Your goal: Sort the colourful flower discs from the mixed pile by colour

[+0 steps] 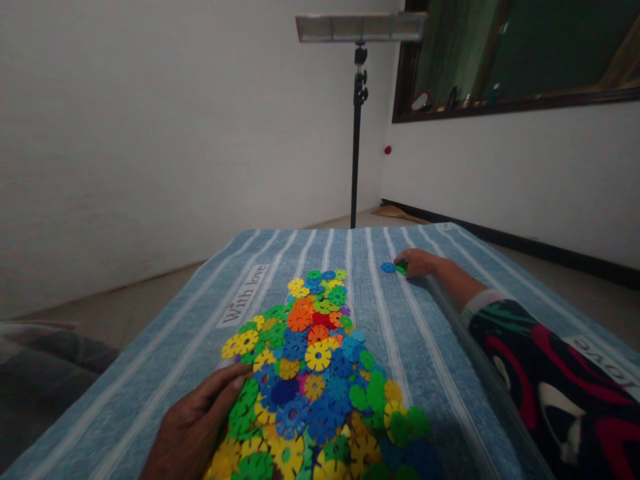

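A heap of flat plastic snowflake discs (315, 373) in blue, yellow, green, orange and red lies on a blue striped cloth (165, 360). My left hand (200, 423) rests at the heap's near left edge, fingers curled against the discs. My right hand (417, 262) reaches far out to the right of the heap, fingers closed on a green disc (401, 269). A lone blue disc (388, 267) lies on the cloth just left of that hand. My right sleeve (545, 380) is dark with red and green patterns.
A black light stand (357, 133) with a panel lamp (360, 27) stands behind the cloth's far edge. White walls meet at the back; a dark-framed window (515, 60) is upper right. The cloth carries "With love" labels (244, 295). Floor shows on the left.
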A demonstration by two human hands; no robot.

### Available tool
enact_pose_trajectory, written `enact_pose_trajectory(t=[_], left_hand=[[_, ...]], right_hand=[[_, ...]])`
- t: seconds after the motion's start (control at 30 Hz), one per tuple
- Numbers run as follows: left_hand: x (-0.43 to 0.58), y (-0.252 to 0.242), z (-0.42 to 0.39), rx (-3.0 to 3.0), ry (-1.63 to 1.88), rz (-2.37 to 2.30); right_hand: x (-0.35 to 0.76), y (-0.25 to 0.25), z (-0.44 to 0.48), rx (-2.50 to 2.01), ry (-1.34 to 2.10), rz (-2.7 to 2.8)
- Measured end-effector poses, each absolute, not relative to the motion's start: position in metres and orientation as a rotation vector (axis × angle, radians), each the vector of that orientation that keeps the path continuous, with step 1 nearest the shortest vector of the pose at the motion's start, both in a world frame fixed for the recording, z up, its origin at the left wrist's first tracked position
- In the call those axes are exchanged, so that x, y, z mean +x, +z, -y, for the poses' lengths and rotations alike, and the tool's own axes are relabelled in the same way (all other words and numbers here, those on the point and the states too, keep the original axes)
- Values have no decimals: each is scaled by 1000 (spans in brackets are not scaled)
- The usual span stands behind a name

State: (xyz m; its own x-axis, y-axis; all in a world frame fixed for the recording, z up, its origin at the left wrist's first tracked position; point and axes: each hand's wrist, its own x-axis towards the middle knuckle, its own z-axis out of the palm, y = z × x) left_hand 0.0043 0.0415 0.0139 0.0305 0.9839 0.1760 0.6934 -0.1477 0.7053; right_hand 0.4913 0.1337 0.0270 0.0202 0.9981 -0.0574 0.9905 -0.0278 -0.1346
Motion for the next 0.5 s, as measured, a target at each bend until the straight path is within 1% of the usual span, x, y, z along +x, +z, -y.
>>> enact_pose_trajectory(t=[0.3,0.5], left_hand=[[5,15,-41,1888,899,-1709],[3,13,-42,1900,897,-1706]], right_hand=[[491,29,-135,-2232,191,2168],[488,26,-142,-2246,190,2052]])
